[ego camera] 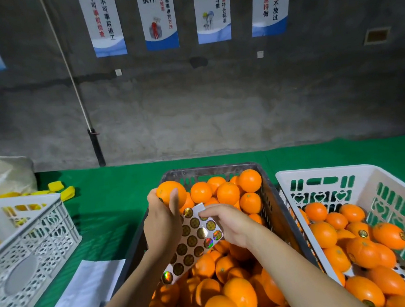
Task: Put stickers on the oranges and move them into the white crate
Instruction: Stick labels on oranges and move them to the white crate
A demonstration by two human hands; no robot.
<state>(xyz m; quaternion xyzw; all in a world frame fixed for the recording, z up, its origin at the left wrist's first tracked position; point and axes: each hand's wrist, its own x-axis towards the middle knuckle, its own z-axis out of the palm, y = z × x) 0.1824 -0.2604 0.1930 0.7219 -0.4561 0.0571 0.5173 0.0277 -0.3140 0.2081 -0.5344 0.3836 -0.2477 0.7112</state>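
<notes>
Oranges (234, 293) heaped in the dark crate (272, 210) lie closest to the viewer, directly below both forearms, which keeps unlabelled stock within short reach. Above this heap the sticker sheet (194, 241) runs diagonally, its upper portion tucked behind the left hand (162, 226), apparently trapped there so one hand carries both sheet and fruit. That hand has its fingers and thumb curled round a single orange (170, 194), raised clear of the pile with an exposed face turned toward the sheet, presumably to receive a label. At the sheet's upper edge the right hand (229, 224) bends its fingertips downward onto the round gold stickers (211, 225); this looks like a pinch to peel one off, though whether a sticker is actually lifted cannot be told. To the right, the white crate (324, 175) stands just beside the dark crate, holding oranges on several of which gold labels show, so a finished fruit needs only a short sideways transfer. Farther left, a second white crate (33, 229) rests on the green table cover (116, 184).
</notes>
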